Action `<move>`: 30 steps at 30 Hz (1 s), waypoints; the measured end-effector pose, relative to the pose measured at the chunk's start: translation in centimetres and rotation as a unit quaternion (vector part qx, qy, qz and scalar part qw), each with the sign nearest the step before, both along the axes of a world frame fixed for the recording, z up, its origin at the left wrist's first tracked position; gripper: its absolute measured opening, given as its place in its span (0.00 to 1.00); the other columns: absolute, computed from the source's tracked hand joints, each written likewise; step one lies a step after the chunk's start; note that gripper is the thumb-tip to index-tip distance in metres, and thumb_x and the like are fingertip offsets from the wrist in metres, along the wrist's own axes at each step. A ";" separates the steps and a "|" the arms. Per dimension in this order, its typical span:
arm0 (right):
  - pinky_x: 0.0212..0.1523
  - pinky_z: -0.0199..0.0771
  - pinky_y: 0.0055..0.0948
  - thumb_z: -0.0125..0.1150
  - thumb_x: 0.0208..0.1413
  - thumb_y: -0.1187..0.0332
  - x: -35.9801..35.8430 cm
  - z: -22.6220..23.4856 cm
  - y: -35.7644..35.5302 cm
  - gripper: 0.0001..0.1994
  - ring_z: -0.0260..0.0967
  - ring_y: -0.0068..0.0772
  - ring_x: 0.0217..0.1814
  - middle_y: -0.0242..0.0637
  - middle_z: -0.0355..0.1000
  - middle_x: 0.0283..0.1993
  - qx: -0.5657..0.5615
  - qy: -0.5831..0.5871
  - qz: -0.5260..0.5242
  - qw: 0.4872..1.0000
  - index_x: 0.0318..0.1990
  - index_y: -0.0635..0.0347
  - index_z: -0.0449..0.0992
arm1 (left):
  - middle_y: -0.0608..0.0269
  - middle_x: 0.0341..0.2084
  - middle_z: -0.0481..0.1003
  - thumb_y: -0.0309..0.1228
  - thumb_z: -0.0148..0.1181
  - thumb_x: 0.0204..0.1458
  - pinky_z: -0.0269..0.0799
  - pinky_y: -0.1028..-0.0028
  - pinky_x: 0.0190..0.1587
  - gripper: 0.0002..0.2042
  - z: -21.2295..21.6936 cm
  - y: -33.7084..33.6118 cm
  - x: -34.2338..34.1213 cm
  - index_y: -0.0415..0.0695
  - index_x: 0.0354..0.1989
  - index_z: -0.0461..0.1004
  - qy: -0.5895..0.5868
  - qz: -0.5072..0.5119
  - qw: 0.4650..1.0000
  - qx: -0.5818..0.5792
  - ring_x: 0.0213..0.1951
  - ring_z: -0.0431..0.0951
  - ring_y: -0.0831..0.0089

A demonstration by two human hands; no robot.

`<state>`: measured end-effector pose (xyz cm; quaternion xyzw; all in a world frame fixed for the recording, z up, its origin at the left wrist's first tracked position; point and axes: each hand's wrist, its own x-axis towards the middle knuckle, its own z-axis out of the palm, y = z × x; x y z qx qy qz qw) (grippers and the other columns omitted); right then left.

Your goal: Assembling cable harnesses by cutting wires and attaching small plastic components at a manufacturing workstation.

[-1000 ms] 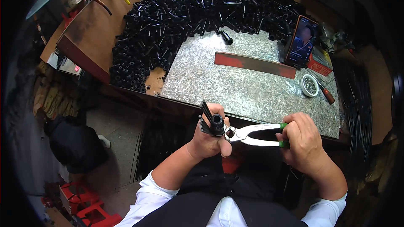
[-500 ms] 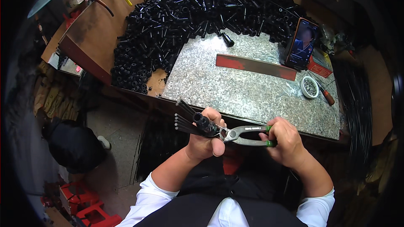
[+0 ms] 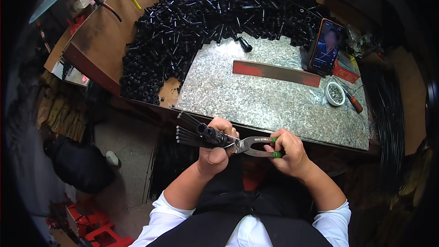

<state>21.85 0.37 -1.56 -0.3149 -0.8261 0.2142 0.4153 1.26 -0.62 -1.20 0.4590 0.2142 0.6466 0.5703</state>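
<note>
My left hand (image 3: 215,153) is closed around a bundle of thin black rods (image 3: 186,133) that look like umbrella ribs, their round tips pointing left. A black tubular fitting (image 3: 211,133) lies among the rods, its hollow end facing up and left. Thin silvery wire (image 3: 232,140) shows beside the fitting, at my left fingers. Wrapped round the green-tipped handles of metal pincers (image 3: 250,146) is my right hand (image 3: 292,153). The pincers' jaws are at the wire, close to my left fingertips; the exact grip there is too small to tell. Their handles stand slightly apart.
Beyond my hands is a speckled worktop (image 3: 219,91) with a red-and-black strip (image 3: 276,73). A large heap of black tubular fittings (image 3: 183,32) borders it. At right are a phone (image 3: 325,45), a white bowl (image 3: 335,94) of small metal pieces and a screwdriver (image 3: 354,102).
Both hands have shifted left, carrying the rod bundle and the pincers with them. My right hand has come nearer to my left, and the pincers' handles look slightly closer together.
</note>
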 end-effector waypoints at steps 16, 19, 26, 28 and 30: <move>0.31 0.69 0.34 0.66 0.38 0.83 2.1 -0.3 -1.1 0.17 0.68 0.44 0.30 0.46 0.68 0.34 -0.032 0.014 -0.081 0.996 0.28 0.60 0.60 | 0.70 0.15 0.61 0.57 0.62 0.45 0.58 0.79 0.20 0.28 -0.8 0.6 -1.2 0.44 0.36 0.63 -0.032 -0.017 0.998 0.045 0.17 0.60 0.81; 0.31 0.69 0.34 0.65 0.35 0.85 2.2 -0.3 -1.3 0.18 0.68 0.44 0.31 0.46 0.68 0.35 -0.047 0.028 -0.096 0.994 0.28 0.60 0.60 | 0.70 0.15 0.61 0.57 0.62 0.45 0.60 0.78 0.20 0.28 -0.8 0.6 -1.2 0.43 0.37 0.64 -0.024 -0.015 0.999 0.041 0.17 0.60 0.81; 0.32 0.68 0.26 0.65 0.43 0.81 2.4 -0.4 -1.2 0.15 0.68 0.31 0.30 0.42 0.69 0.35 -0.077 0.061 -0.121 0.988 0.27 0.59 0.60 | 0.68 0.16 0.62 0.57 0.62 0.44 0.62 0.78 0.21 0.29 -0.8 0.6 -1.0 0.42 0.37 0.65 -0.013 -0.005 0.999 0.044 0.17 0.61 0.80; 0.33 0.69 0.28 0.64 0.41 0.82 2.4 -0.2 -1.2 0.15 0.69 0.35 0.31 0.42 0.69 0.34 -0.081 0.058 -0.132 0.986 0.27 0.60 0.60 | 0.68 0.16 0.62 0.57 0.63 0.44 0.63 0.77 0.21 0.29 -0.8 0.6 -1.0 0.41 0.36 0.65 -0.009 -0.002 0.999 0.043 0.17 0.62 0.80; 0.33 0.70 0.30 0.64 0.39 0.82 2.4 -0.2 -1.2 0.16 0.70 0.39 0.32 0.43 0.69 0.34 -0.086 0.055 -0.143 0.985 0.28 0.60 0.60 | 0.68 0.15 0.62 0.57 0.63 0.43 0.63 0.78 0.21 0.28 -0.7 0.6 -1.1 0.42 0.34 0.64 -0.013 -0.024 0.999 0.037 0.17 0.62 0.80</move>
